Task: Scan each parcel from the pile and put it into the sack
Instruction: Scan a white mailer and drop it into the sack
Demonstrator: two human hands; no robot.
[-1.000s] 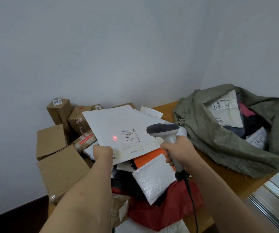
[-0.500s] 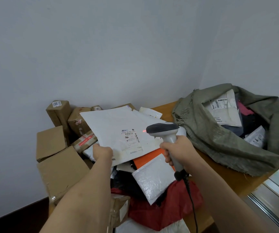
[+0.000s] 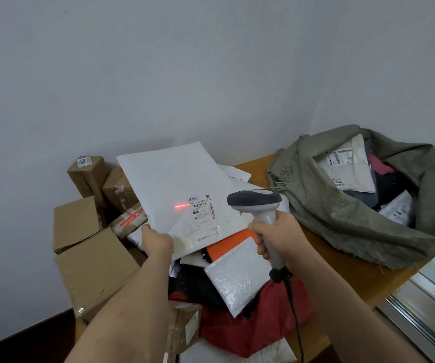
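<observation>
We see soft, even, rather dim light, cool and grey on the wall [image 3: 158, 74] across the upper frame. Shadows are faint and diffuse. A red scanner beam [image 3: 181, 205] glows at centre. Wide-angle bending curves the window rail [image 3: 420, 310] at lower right. Focus is slightly soft throughout.

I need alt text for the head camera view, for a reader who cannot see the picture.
A person's left hand holds up a large white mailer while the right hand aims a grey handheld scanner, its red light falling at the left edge of the label. Below lies a pile of boxes and bags; an open green sack with parcels sits at right.
</observation>
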